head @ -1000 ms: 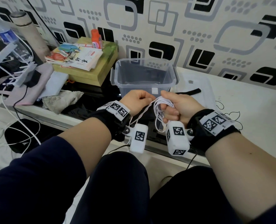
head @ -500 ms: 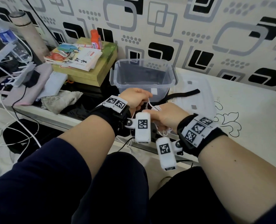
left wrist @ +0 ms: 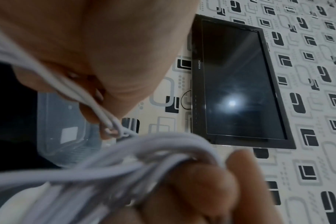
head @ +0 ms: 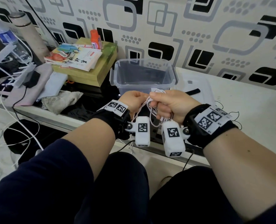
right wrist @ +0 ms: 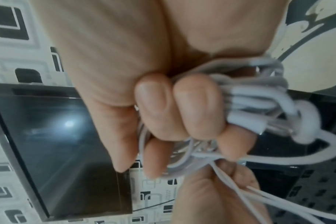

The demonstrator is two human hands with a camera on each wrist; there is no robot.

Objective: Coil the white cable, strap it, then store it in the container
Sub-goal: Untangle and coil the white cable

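The white cable is bunched in several loops in my right hand, whose fingers curl tightly round the bundle. My left hand is just to its left and pinches a few cable strands that run into the coil. Both hands hover above the table's front edge, right in front of the clear plastic container, which stands open with nothing inside. A black strap lies on the white surface to the right of the container.
A yellow box with books and an orange bottle stands left of the container. Further left lie a cloth, bottles and chargers. Loose white wires trail on the floor. A dark screen hangs on the patterned wall.
My right hand rolled over and dipped half a second ago, then came back up beside the left hand. The bundle now sits higher and closer to the container.
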